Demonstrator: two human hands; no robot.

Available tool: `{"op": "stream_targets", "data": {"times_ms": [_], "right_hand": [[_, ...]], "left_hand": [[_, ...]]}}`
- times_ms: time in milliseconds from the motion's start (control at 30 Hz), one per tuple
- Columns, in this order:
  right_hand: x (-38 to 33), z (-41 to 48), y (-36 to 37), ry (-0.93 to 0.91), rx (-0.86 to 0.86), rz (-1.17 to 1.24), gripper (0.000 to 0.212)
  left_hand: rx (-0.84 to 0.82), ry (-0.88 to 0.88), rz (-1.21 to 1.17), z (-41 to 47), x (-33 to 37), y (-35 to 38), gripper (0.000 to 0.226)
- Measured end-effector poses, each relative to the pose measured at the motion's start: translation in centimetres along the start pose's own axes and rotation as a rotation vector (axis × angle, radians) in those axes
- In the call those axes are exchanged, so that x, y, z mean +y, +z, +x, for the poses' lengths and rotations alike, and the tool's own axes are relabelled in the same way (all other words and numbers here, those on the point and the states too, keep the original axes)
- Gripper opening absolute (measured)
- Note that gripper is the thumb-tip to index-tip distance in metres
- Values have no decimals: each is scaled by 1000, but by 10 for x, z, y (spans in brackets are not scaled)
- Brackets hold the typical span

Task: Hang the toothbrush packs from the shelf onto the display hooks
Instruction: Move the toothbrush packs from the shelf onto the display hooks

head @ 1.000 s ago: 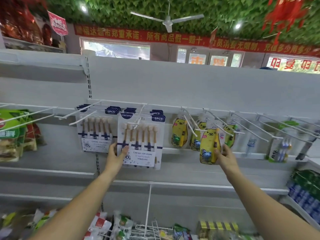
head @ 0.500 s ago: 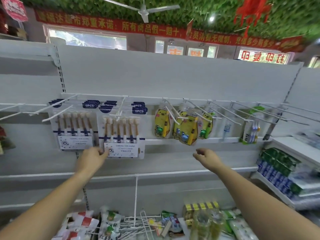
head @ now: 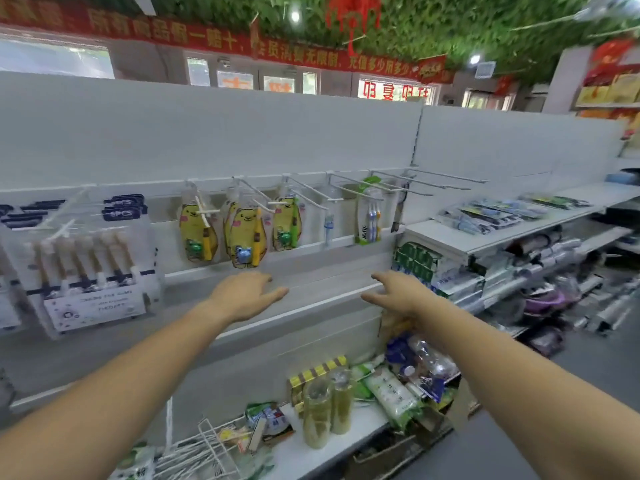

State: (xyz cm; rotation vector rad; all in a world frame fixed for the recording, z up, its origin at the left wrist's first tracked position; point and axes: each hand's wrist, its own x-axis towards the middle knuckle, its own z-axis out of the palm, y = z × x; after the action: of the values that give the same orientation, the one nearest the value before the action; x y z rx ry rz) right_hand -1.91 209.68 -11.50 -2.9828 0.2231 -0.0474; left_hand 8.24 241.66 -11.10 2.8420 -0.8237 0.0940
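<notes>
Yellow bear toothbrush packs (head: 244, 233) hang on white display hooks (head: 311, 197) along the rail. Clear multi-brush packs (head: 93, 268) hang at the left, blurred. A green-topped toothbrush pack (head: 370, 216) hangs further right. More toothbrush packs (head: 485, 213) lie flat on the white shelf (head: 446, 244) at the right. My left hand (head: 246, 296) is stretched out below the yellow packs, fingers relaxed, holding nothing. My right hand (head: 398, 292) reaches toward the right, fingers spread, holding nothing.
Several bare hooks (head: 433, 180) stick out toward me at the right end of the rail. Green-and-white boxes (head: 426, 268) fill the shelf under the flat packs. Loose wire hooks (head: 204, 448), jars (head: 325, 403) and bags crowd the bottom shelf.
The view has swung right. Both hands have let go of the hung packs and dropped below the rail; the right hand moves toward the shelf at the right.
</notes>
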Motion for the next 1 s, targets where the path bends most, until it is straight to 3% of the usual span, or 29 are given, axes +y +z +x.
{"op": "stream_targets", "data": {"times_ms": [167, 400, 500, 767, 900, 1000], "right_hand": [[102, -55, -29, 109, 30, -78, 76], [245, -133, -63, 263, 17, -96, 88], [294, -160, -71, 314, 11, -99, 94], [394, -197, -76, 447, 21, -96, 88], [428, -197, -76, 489, 32, -85, 87], [448, -182, -82, 501, 40, -100, 77]], "left_hand": [[-81, 158, 44, 48, 124, 12, 97], [-88, 328, 57, 90, 308, 42, 82], [-81, 363, 35, 108, 367, 58, 117], [-175, 460, 54, 146, 484, 99, 126], [-173, 492, 81, 180, 524, 118, 97], [-178, 523, 81, 211, 544, 125, 93]]}}
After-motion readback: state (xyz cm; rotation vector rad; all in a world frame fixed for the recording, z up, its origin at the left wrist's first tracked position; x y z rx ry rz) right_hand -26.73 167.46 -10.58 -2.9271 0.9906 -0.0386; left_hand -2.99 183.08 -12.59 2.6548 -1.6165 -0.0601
